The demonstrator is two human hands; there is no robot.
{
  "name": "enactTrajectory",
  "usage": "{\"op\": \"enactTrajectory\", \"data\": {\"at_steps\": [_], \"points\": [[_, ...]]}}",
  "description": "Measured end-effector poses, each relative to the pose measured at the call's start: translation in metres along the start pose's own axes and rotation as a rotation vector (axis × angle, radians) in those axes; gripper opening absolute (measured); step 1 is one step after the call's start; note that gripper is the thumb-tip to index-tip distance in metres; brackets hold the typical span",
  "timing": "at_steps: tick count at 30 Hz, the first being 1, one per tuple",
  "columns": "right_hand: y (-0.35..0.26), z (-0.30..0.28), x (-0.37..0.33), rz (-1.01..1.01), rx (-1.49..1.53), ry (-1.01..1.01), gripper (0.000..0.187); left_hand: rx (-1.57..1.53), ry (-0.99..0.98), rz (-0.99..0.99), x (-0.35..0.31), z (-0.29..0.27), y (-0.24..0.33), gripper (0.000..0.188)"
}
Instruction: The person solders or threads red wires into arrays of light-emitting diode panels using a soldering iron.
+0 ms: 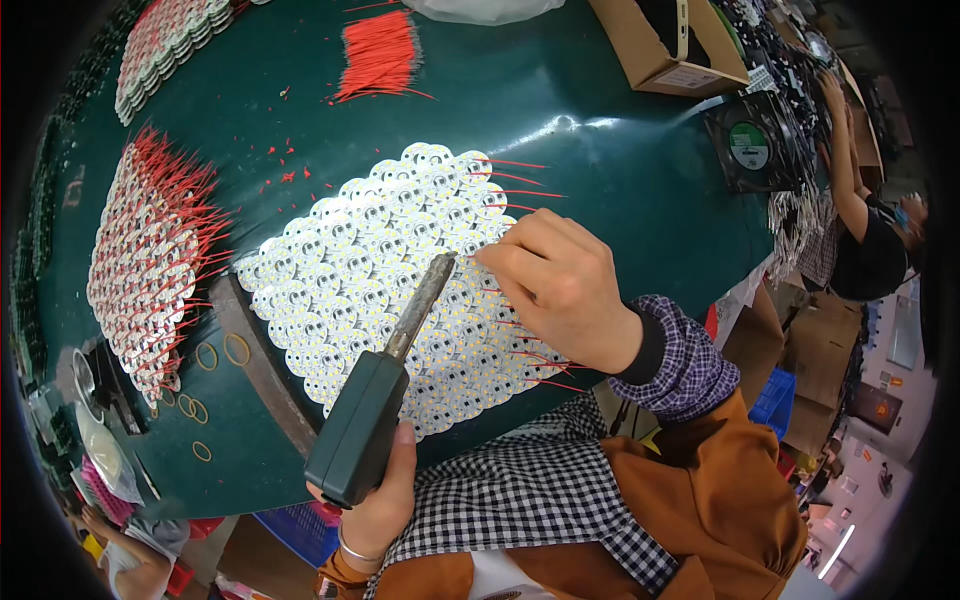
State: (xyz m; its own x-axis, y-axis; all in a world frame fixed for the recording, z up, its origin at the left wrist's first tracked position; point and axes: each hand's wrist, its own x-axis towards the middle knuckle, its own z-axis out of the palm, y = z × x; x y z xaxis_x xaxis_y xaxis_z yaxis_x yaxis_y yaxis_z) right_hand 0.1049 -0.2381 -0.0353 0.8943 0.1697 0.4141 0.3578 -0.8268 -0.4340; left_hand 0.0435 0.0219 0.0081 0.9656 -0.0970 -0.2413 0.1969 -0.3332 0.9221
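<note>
The left hand (385,495) grasped the green handle (352,432) of a soldering iron (382,375), probably light, stiff and best held there, its shaft (420,308) pointing away over the white boards (340,290). Palm down, the right hand (568,288) bunched its fingertips just beside the tip (446,259); whether they gripped anything could not be told.

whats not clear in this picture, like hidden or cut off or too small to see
- Head view: most of the left hand's fingers, hidden behind the soldering iron.
- Head view: what, if anything, the right hand pinches; its own fingertips hide it.
- Head view: whether the iron's tip touches the LED boards; too small to tell.
- Head view: the far end of the cardboard box, cut off by the upper edge.
</note>
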Motion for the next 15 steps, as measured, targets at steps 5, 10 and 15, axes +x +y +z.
{"op": "enactTrajectory", "data": {"at_steps": [5, 10, 15], "points": [[-0.0012, 0.0003, 0.0003, -0.001, -0.024, -0.002, 0.013, 0.071, -0.019, -0.005, 0.0009, 0.0031, 0.0009, 0.037], [-0.002, 0.002, -0.001, -0.004, -0.046, 0.004, 0.013, 0.153, -0.058, 0.028, 0.0038, 0.0013, -0.0007, 0.036], [-0.0035, 0.002, 0.0003, 0.001, -0.043, 0.006, 0.013, 0.226, -0.027, 0.149, 0.0021, 0.0044, -0.0068, 0.039]]}}
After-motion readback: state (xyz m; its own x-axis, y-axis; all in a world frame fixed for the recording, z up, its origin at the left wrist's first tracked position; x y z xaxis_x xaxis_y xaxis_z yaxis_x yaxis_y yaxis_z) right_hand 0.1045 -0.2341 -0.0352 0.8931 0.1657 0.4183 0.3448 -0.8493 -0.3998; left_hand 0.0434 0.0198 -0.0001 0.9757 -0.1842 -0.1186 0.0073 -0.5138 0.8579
